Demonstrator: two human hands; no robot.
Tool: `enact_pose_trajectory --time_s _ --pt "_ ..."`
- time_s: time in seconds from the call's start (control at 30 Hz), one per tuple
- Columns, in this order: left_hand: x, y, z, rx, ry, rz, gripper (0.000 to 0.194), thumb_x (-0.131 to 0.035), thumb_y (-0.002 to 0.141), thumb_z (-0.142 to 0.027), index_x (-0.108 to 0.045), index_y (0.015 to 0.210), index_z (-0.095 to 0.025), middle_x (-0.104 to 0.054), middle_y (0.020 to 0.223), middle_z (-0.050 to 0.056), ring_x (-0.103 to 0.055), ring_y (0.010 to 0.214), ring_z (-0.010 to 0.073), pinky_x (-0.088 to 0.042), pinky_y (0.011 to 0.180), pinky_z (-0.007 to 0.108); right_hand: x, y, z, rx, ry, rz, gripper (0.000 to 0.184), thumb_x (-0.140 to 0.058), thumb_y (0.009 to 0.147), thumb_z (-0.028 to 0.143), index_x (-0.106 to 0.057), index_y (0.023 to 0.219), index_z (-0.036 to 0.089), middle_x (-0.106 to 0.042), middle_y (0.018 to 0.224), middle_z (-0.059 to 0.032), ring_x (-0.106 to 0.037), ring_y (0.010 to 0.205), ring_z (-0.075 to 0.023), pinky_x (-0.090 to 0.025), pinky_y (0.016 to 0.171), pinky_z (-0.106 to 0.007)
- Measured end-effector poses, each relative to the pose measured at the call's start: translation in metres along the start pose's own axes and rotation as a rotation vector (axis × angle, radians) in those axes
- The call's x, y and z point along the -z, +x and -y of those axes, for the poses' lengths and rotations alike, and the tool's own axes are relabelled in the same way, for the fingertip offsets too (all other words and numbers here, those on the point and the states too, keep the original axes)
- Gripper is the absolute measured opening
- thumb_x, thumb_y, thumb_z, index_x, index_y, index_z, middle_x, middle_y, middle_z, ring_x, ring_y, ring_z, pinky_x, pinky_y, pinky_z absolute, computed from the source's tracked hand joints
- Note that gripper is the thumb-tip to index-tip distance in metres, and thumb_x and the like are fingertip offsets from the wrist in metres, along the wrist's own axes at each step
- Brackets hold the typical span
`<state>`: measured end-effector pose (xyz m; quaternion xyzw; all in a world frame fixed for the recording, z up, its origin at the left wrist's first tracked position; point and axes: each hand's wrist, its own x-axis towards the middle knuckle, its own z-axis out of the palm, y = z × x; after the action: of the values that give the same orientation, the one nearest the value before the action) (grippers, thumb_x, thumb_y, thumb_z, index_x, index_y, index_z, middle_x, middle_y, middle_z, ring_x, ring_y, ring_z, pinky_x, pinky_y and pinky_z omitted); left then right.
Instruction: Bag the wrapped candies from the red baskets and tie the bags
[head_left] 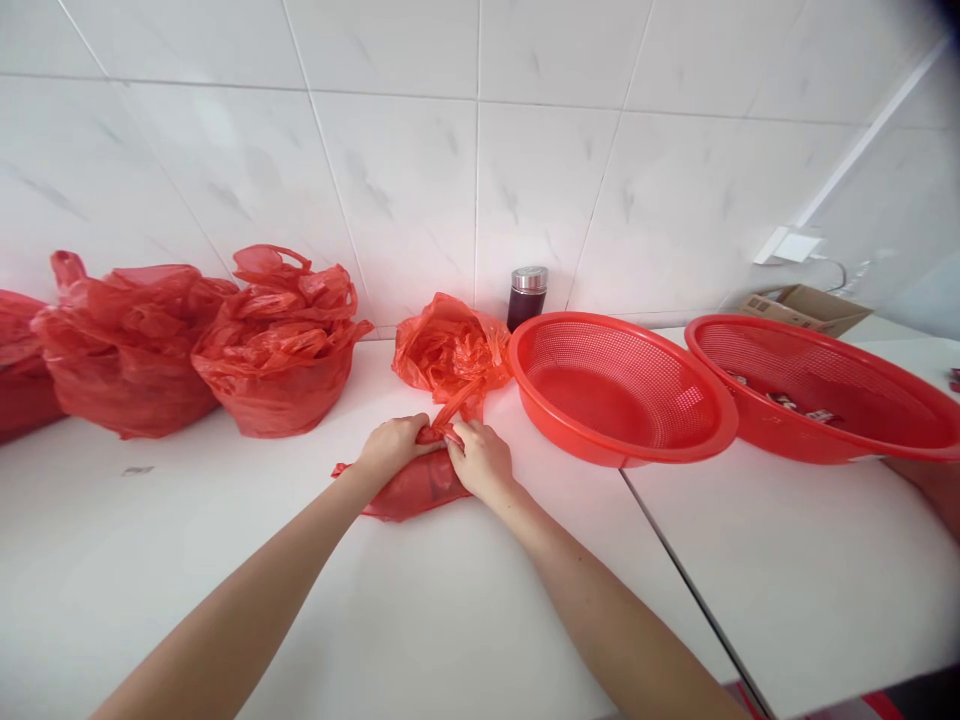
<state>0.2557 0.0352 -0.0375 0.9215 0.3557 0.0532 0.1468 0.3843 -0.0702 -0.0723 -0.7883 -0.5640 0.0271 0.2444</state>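
A red plastic bag (pixel 415 490) lies on the white table in front of me, with dark shapes showing faintly through its thin film. My left hand (pixel 394 445) is closed on the bag's gathered top, fingers wrapped round the twisted plastic. Right beside it, my right hand (pixel 484 460) pinches the same gathered part. A strip of the plastic stands up between the two hands. Just behind them sits another crumpled red bag (pixel 442 345); whether it touches the held one I cannot tell.
Filled red bags (pixel 277 370) stand on the left by the tiled wall. A red plastic colander (pixel 630 450) is at right, beside a larger red basket (pixel 810 445) holding a few small packets. A dark flask (pixel 527 295) and a cardboard box (pixel 810 308) stand behind. Another person's arm (pixel 926 490) shows at far right.
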Motion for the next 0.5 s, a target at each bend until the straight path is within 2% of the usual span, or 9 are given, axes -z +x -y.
enact_pose_trajectory --time_s 0.5 --pt "-0.011 -0.003 0.004 -0.039 -0.055 -0.007 0.033 -0.045 0.085 -0.054 -0.040 0.072 -0.025 -0.061 0.070 0.002 -0.058 0.065 0.0218 -0.037 0.060 0.030 -0.002 -0.003 -0.001 0.004 0.019 -0.053 0.017 -0.049 0.093 0.032 -0.062 0.094 0.020 -0.065 0.092 -0.0060 -0.062 0.082 -0.0184 -0.040 0.068 -0.027"
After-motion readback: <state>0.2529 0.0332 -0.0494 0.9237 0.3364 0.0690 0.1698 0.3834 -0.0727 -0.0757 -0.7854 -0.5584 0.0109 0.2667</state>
